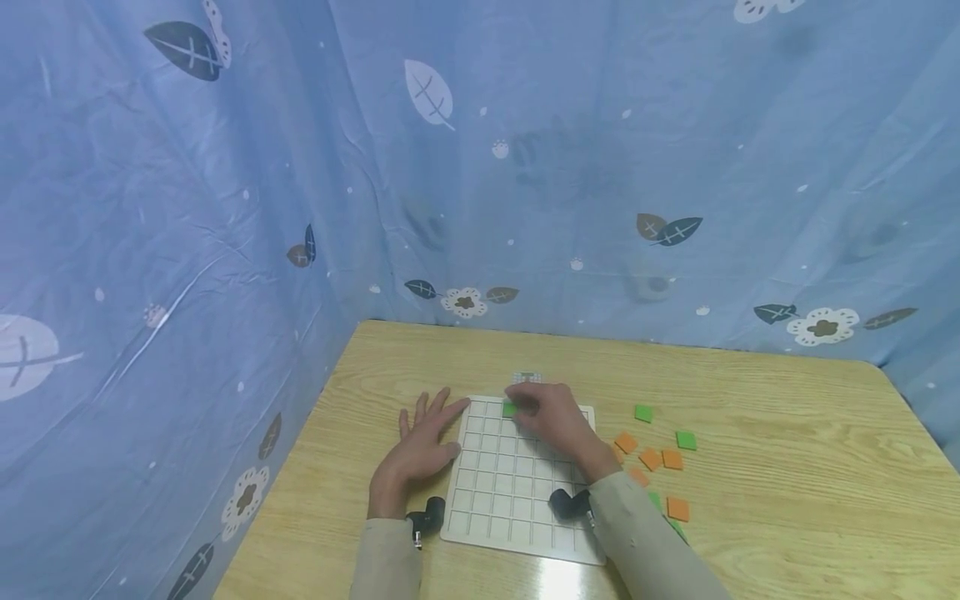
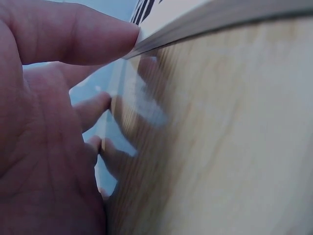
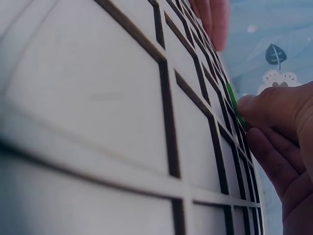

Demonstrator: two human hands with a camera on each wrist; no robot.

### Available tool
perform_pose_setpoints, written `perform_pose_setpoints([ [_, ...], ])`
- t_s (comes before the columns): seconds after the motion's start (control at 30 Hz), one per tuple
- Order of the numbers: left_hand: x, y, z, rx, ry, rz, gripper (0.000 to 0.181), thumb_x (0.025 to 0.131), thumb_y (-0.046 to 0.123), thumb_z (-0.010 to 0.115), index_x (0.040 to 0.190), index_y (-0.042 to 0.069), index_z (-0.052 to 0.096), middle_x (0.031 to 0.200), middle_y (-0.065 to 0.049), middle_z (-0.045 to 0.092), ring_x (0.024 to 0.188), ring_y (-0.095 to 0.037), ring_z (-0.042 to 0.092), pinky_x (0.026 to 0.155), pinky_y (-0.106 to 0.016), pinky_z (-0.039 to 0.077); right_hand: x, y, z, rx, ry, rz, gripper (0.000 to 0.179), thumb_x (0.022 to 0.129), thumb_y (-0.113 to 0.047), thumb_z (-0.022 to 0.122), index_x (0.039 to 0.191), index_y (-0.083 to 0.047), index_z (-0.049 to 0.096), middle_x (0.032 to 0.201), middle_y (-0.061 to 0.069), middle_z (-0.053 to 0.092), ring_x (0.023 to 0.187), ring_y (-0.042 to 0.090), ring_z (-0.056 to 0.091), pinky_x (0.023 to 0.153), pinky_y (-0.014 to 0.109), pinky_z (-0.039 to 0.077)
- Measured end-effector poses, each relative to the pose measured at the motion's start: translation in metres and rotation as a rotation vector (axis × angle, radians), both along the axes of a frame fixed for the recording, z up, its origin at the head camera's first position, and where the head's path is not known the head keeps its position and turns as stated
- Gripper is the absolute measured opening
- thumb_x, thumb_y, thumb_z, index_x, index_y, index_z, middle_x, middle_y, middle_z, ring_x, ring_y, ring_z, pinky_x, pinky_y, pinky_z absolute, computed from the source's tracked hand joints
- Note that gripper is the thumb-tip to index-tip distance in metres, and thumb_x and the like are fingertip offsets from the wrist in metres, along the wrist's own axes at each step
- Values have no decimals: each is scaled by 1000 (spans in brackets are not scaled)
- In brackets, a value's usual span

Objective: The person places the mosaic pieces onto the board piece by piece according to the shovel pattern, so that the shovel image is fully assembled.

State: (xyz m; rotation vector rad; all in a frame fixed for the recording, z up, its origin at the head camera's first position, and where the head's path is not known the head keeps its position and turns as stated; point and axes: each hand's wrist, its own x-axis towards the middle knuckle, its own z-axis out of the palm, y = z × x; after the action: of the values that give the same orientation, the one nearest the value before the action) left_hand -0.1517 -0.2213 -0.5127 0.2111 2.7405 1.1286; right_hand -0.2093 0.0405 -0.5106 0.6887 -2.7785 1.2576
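Note:
A white square board with a raised grid of cells lies on the wooden table. My right hand is over its far edge, thumb and fingers pinching a small green square tile at a cell of the far row. In the right wrist view the thumb meets the green tile, with the other fingers curled beside it. My left hand rests spread at the board's left side, thumb and index fingertip right at its edge. The left wrist view shows that hand with its thumb against the board's rim.
Loose orange tiles and green tiles lie scattered right of the board, some partly behind the right forearm. A small printed grey piece sits just beyond the board. A blue patterned curtain borders the table behind and left.

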Motion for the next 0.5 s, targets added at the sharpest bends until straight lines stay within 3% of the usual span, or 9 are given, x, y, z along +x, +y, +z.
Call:
perform_pose_setpoints([
  [0.2, 1, -1, 0, -12, 2, 0, 79, 89, 13, 62, 167, 24, 49, 184, -14, 19, 171, -45, -5, 131, -72, -15, 0, 11, 2, -56, -53, -20, 39, 94, -12, 83, 133, -13, 79, 135, 3, 79, 123, 26, 77, 107, 48, 62],
  [0.5, 2, 1, 2, -6, -2, 9, 81, 88, 12, 62, 167, 24, 49, 184, -14, 19, 171, -44, -5, 131, -71, -17, 13, 63, 32, -116, -70, -72, 43, 99, -18, 81, 141, -13, 75, 136, 8, 78, 125, 35, 76, 106, 57, 61],
])
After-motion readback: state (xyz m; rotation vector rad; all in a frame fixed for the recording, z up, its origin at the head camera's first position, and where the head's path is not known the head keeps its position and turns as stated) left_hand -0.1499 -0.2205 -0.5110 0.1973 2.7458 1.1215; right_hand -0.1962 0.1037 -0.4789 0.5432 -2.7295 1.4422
